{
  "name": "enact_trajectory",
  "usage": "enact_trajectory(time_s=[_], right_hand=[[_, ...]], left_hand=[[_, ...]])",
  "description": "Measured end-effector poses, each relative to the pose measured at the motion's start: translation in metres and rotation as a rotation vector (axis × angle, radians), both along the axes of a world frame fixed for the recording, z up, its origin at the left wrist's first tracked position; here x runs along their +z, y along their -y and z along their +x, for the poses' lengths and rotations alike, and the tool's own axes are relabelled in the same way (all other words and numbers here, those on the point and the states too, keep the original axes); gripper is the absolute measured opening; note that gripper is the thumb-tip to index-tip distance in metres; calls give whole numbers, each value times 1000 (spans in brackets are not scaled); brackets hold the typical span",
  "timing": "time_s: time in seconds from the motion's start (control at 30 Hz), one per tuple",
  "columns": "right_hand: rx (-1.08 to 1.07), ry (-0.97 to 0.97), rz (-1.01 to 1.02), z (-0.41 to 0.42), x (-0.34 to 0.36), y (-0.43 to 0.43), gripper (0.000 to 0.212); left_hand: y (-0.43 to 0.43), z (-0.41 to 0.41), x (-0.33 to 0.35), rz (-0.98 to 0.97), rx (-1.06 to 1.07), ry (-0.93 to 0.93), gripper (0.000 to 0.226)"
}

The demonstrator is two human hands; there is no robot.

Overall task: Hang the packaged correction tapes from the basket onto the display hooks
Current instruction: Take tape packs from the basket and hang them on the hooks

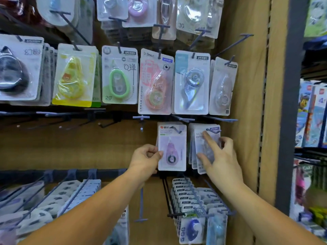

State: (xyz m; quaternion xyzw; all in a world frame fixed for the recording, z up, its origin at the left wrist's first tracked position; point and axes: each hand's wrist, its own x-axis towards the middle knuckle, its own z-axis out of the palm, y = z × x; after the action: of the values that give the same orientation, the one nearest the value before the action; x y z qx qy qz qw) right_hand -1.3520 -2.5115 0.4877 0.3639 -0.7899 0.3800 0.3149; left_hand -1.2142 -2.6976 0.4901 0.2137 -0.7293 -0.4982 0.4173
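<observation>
Pegboard wall (88,147) crowded with hooks. Left hand (146,159) pinched pink pack (172,147) at its hook (177,129); right hand (221,156), fingers spread, steadied grey packs (205,147). Hanging step; next seat pack, release. Basket unseen.

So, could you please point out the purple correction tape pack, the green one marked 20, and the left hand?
Purple correction tape pack (172,147): head view, card centre.
Green correction tape pack (118,75): head view, green casing.
Left hand (146,160): head view, back of hand.

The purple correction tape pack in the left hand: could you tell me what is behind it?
Behind the purple pack, edges of more packs show at its left side. How many, and the hook's base, are covered.
</observation>
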Motion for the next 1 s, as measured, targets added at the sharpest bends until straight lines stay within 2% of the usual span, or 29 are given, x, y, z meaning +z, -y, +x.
enact_trajectory(time_s=[0.2,0.33,0.53,0.77,1.0], right_hand=[[-63,82,46,-6,12,23,70],[-17,94,-35,-1,-2,14,70],[5,162,-70,22,-13,-23,58],[-14,133,97,70,-16,-58,30],[108,190,228,120,-18,-64,31]], left_hand=[[3,-9,11,3,76,22,12],[0,-7,12,25,71,37,12],[-17,26,4,-37,53,15,23],[-52,79,2,-161,-51,125,19],[-90,124,-17,-94,-160,118,20]])
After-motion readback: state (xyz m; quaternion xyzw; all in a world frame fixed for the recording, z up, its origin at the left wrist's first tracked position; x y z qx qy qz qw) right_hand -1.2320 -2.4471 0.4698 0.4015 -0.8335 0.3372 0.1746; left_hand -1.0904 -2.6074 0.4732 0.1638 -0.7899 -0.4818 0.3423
